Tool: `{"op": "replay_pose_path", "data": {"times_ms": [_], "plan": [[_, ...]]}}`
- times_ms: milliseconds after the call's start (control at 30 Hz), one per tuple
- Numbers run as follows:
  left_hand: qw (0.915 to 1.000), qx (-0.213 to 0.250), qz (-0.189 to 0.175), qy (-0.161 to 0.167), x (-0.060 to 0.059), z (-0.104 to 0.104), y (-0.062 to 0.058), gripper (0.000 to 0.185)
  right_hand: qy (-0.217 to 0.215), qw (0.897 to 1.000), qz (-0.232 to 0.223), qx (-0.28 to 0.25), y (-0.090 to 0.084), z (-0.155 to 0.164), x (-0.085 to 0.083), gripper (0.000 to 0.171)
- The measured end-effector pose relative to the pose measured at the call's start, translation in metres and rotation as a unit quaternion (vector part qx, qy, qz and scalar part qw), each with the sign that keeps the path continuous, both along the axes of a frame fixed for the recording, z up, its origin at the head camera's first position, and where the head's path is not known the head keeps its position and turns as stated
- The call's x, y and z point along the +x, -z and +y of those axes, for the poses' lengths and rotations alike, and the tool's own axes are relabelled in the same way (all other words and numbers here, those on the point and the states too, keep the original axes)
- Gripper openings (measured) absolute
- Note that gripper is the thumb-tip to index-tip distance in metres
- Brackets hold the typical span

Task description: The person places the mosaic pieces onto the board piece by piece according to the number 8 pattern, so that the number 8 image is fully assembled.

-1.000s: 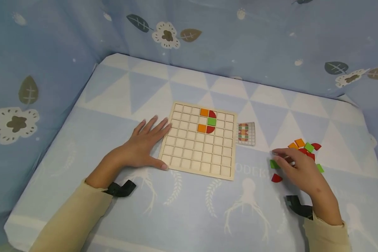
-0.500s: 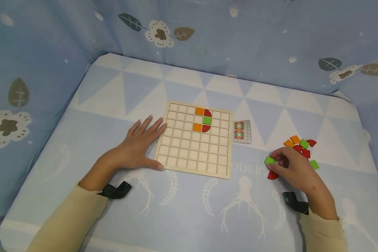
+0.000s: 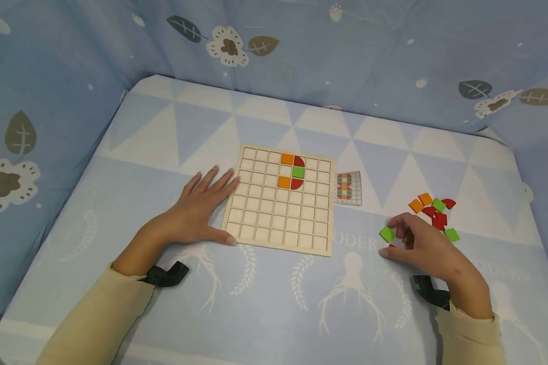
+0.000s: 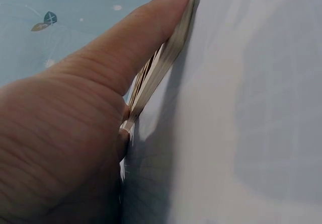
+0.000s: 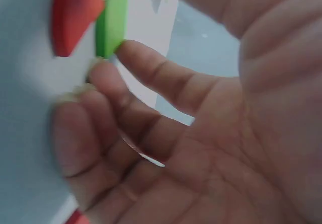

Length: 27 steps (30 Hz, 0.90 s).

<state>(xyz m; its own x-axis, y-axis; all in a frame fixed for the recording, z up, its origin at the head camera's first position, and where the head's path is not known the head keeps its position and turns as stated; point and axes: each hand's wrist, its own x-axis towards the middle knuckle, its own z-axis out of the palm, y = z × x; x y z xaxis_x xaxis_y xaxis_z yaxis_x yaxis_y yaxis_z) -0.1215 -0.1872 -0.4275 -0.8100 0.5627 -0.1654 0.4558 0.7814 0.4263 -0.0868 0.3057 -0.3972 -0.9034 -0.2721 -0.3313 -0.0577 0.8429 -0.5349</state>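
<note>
My left hand [image 3: 196, 213] lies spread at the left edge of a wooden grid board [image 3: 255, 221], fingertips and thumb touching its rim. In the left wrist view, the thumb [image 4: 136, 38] presses along the board's edge. The board holds two orange squares [image 3: 284, 182], two red quarter-circles [image 3: 297, 184] and a green square [image 3: 298, 172]. At the right, my right hand [image 3: 422, 247] hovers low with loosely bent fingers. Its index fingertip touches a loose green square tile [image 3: 386, 234], while the thumb stands apart from it. A red piece [image 5: 75, 15] is mostly hidden by the thumb in the head view.
A small printed pattern card [image 3: 349, 188] lies against the board's right side. Behind my right hand is a loose cluster of orange tiles [image 3: 424, 198], red pieces [image 3: 440, 219] and green tiles [image 3: 451, 235]. Patterned blue fabric [image 3: 301, 66] rises behind the table.
My right thumb has moved off the green tile, which is slightly turned and shifted, with the index finger still at it. My left hand stays on the board. The head view has shifted slightly.
</note>
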Motion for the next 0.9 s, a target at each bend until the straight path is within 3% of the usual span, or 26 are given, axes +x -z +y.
{"op": "replay_pose_path", "data": {"times_ms": [133, 367, 633, 900], "plan": [[1.0, -0.001, -0.002, 0.0, -0.0002, -0.0001, 0.0001, 0.122, -0.016, 1.0, -0.013, -0.002, -0.0049, -0.0004, 0.003, 0.05], [1.0, 0.0, -0.002, 0.003, -0.0008, -0.0003, -0.0002, 0.122, -0.02, 1.0, 0.008, 0.013, -0.0033, -0.0004, 0.0016, 0.035], [1.0, -0.004, 0.0, -0.007, -0.0004, -0.0022, -0.0001, 0.123, 0.016, 0.999, 0.014, 0.033, -0.0013, -0.0017, -0.0011, 0.037], [0.9999, 0.007, -0.009, -0.003, -0.001, -0.0016, 0.0011, 0.122, 0.066, 0.991, -0.012, 0.113, -0.0065, -0.007, 0.0027, 0.046]]}}
